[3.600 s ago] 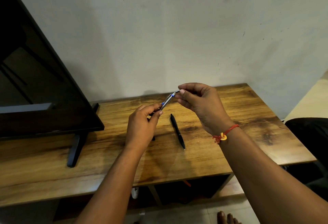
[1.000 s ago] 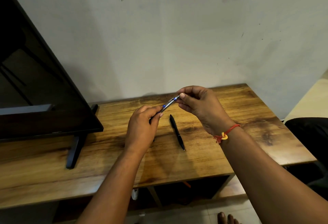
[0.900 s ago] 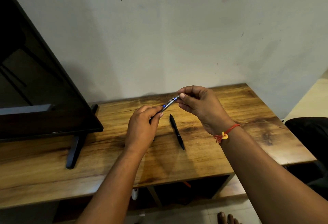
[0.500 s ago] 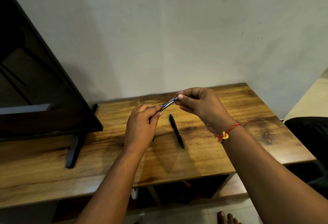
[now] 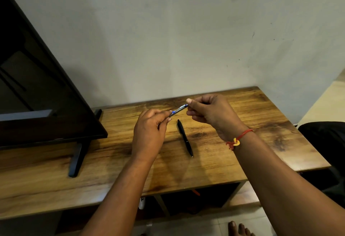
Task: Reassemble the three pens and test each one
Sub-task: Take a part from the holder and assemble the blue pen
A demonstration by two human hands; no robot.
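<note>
Above the wooden table (image 5: 242,142) both hands hold one silver pen with blue bands (image 5: 179,109), tilted up to the right. My left hand (image 5: 149,133) grips its lower end between thumb and fingers. My right hand (image 5: 211,113) pinches its upper end at the fingertips. A black pen (image 5: 185,137) lies flat on the table just below and between the hands, tip pointing toward me. A third pen is not visible; my left hand hides part of the table beneath it.
A dark television (image 5: 37,95) stands on the table's left part, its black foot (image 5: 76,159) reaching toward the front edge. A grey wall rises right behind the table. A dark seat (image 5: 326,142) is at the right. Shelves lie under the table.
The hands drew slightly closer along the silver pen, so less of it shows between them. My right fingers shifted on its upper end. The black pen has not moved.
</note>
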